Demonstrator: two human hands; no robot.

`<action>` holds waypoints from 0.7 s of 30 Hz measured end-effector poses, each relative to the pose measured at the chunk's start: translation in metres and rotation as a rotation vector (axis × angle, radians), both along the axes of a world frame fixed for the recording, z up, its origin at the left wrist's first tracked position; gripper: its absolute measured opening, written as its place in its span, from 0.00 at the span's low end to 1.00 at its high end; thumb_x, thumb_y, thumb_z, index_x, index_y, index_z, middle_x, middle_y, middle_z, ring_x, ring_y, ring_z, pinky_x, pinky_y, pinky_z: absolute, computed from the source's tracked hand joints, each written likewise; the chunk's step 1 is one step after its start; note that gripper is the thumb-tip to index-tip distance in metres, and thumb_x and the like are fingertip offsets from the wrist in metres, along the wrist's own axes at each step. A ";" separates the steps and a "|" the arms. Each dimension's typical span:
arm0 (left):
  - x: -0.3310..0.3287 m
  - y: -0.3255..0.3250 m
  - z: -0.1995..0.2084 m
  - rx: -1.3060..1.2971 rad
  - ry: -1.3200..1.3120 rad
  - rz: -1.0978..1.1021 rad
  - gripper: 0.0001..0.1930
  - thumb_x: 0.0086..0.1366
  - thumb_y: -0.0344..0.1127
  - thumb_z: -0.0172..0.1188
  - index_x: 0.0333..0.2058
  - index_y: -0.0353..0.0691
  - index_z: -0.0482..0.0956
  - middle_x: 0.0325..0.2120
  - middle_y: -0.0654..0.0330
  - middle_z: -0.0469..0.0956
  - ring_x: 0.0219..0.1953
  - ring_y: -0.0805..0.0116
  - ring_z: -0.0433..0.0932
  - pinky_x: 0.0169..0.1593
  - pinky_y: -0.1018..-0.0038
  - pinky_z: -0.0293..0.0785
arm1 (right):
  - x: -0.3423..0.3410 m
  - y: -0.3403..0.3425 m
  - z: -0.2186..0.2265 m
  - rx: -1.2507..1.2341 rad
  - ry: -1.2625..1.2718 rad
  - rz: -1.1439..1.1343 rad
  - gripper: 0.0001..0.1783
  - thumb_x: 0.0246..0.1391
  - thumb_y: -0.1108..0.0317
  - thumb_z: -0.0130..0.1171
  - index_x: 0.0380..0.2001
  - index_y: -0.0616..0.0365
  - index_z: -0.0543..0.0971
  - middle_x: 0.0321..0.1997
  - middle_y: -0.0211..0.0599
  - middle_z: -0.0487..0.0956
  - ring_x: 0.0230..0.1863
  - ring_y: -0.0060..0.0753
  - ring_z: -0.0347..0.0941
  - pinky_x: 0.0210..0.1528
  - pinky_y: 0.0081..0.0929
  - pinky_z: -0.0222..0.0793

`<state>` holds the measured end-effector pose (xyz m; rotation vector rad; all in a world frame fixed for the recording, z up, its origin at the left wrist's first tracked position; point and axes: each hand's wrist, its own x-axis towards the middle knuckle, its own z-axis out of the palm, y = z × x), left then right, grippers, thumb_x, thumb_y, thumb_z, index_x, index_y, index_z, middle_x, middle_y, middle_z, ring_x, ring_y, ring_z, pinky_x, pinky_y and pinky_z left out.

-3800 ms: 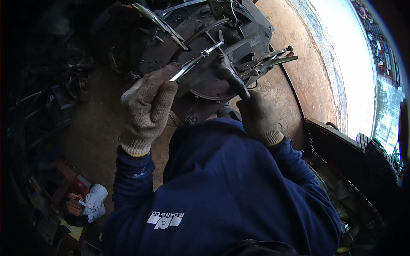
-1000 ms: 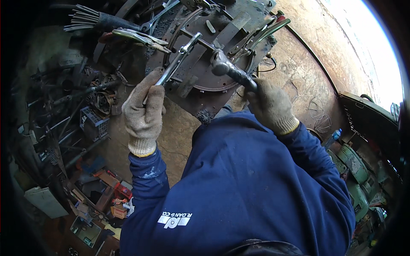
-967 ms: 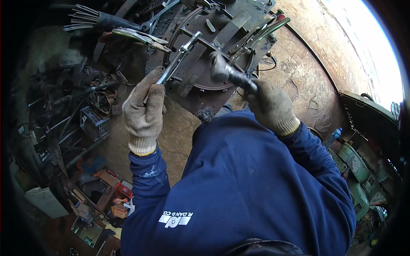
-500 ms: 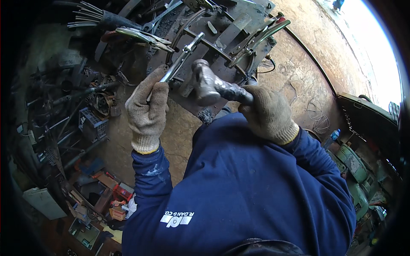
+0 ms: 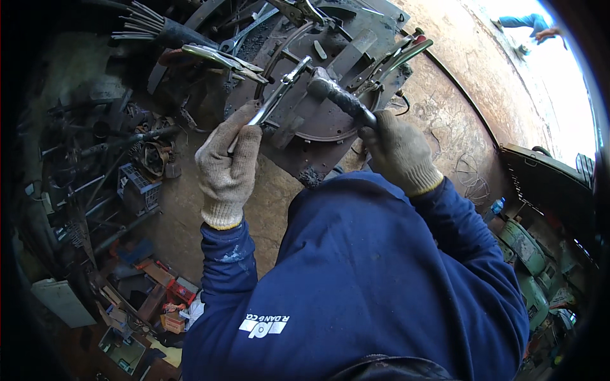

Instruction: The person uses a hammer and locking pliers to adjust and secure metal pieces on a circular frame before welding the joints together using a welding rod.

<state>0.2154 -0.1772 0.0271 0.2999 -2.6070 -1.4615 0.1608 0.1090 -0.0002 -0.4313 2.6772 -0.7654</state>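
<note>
Both my hands wear tan knit gloves. My left hand is closed around the long bright handles of what look like locking pliers, seen edge-on. Their jaw end reaches the dark curved metal frame on the steel work table. In my right hand is a hammer, gripped by its dark handle. The hammer's head is close to the pliers' jaw end; I cannot tell whether they touch. More locking pliers lie left of the frame, and another green-handled pair sits on its right side.
A wrench and a dark tube holding several thin rods lie at the far left. Metal scrap and a grey crate stand on the left floor. Green machinery is at right. Another person is at the far right.
The hammer has moved away from me, its head swinging farther over the table toward the pliers' jaw end. The left hand shifts slightly in view. More of the other person shows.
</note>
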 end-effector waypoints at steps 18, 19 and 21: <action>-0.001 0.001 0.001 0.029 0.037 -0.005 0.16 0.70 0.39 0.66 0.52 0.36 0.84 0.45 0.49 0.86 0.48 0.57 0.86 0.50 0.68 0.80 | 0.002 -0.011 0.034 -0.301 0.051 -0.071 0.17 0.66 0.56 0.61 0.47 0.58 0.77 0.30 0.51 0.80 0.34 0.58 0.80 0.35 0.46 0.74; 0.000 0.001 0.001 0.040 0.036 -0.003 0.16 0.70 0.39 0.66 0.52 0.36 0.84 0.45 0.49 0.86 0.48 0.57 0.86 0.50 0.68 0.80 | 0.000 -0.016 0.040 -0.297 0.064 -0.069 0.17 0.66 0.56 0.61 0.47 0.58 0.77 0.31 0.51 0.80 0.34 0.57 0.80 0.35 0.46 0.74; 0.000 0.000 -0.002 0.074 0.040 -0.001 0.17 0.70 0.39 0.66 0.52 0.36 0.84 0.45 0.49 0.86 0.48 0.57 0.86 0.50 0.68 0.80 | -0.004 -0.026 0.052 -0.291 0.091 -0.066 0.16 0.66 0.56 0.61 0.46 0.58 0.77 0.31 0.51 0.80 0.34 0.57 0.81 0.35 0.47 0.73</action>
